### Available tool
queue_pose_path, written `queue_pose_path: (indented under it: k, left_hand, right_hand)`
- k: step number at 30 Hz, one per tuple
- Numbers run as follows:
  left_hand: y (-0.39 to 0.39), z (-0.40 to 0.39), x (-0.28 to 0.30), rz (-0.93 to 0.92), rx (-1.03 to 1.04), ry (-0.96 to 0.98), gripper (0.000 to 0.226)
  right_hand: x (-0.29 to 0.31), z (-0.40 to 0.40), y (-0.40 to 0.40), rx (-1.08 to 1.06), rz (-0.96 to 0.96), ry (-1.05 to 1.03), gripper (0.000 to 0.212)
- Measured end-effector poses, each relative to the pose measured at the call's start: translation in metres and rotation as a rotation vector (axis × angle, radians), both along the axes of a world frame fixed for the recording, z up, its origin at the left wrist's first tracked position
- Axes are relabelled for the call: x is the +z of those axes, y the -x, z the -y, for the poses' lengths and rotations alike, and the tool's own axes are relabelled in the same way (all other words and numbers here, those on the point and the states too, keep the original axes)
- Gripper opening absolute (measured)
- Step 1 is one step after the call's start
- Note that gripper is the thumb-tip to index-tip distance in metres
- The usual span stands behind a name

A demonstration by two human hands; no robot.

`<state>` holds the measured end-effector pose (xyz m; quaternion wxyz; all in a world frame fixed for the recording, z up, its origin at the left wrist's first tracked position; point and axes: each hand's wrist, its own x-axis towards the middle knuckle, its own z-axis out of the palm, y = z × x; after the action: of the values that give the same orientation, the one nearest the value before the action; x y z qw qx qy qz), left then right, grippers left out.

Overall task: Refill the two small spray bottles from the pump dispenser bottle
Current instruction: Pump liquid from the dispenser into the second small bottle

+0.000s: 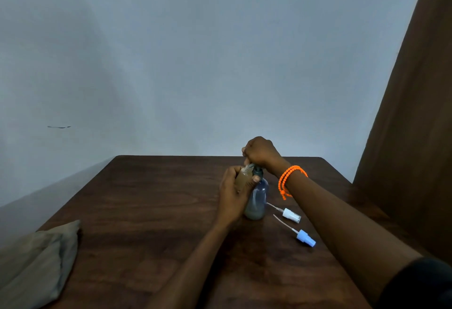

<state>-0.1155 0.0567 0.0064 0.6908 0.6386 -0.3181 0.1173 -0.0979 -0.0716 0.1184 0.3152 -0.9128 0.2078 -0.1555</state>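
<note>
My left hand is wrapped around a small clear spray bottle with its cap off, holding it against the neck of the pump dispenser bottle. The dispenser is a translucent bluish bottle standing upright on the dark wooden table, with a little liquid at its bottom. My right hand, with an orange beaded bracelet at the wrist, is closed over the pump head on top of the dispenser. Two removed spray heads with dip tubes lie to the right: a white one and a blue one. A second small bottle is not visible.
A folded grey-brown cloth lies at the table's front left corner. A pale wall stands behind the table, and a brown curtain hangs at the right.
</note>
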Motion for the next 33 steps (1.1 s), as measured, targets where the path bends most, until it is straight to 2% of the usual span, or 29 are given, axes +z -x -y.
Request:
queue_pose_path:
  k: [11, 19, 23, 26, 29, 31, 33]
  left_hand:
    - [-0.002, 0.000, -0.003, -0.027, -0.017, -0.016, 0.025]
    - [0.002, -0.002, 0.000, -0.008, -0.027, -0.023, 0.030]
    - [0.001, 0.000, -0.001, -0.003, -0.018, -0.032, 0.024]
    - [0.000, 0.000, -0.001, -0.021, -0.017, -0.026, 0.022]
    - [0.001, -0.001, 0.000, -0.031, -0.023, -0.007, 0.031]
    - [0.002, -0.004, 0.000, -0.032, -0.029, 0.005, 0.037]
    - [0.001, -0.006, 0.000, -0.038, -0.032, 0.003, 0.033]
  right_hand:
    - [-0.010, 0.002, -0.004, -0.024, -0.013, 0.055, 0.028]
    - [-0.001, 0.005, 0.003, -0.011, -0.040, 0.023, 0.030]
    - [0.002, 0.003, 0.007, -0.025, -0.034, -0.006, 0.027]
    - [0.007, -0.001, 0.007, -0.030, -0.035, -0.068, 0.026]
    - [0.009, -0.004, 0.013, -0.020, 0.003, -0.265, 0.025]
    - [0.007, -0.002, 0.017, -0.028, 0.069, -0.394, 0.035]
    - [0.008, 0.002, 0.021, -0.044, 0.158, -0.504, 0.050]
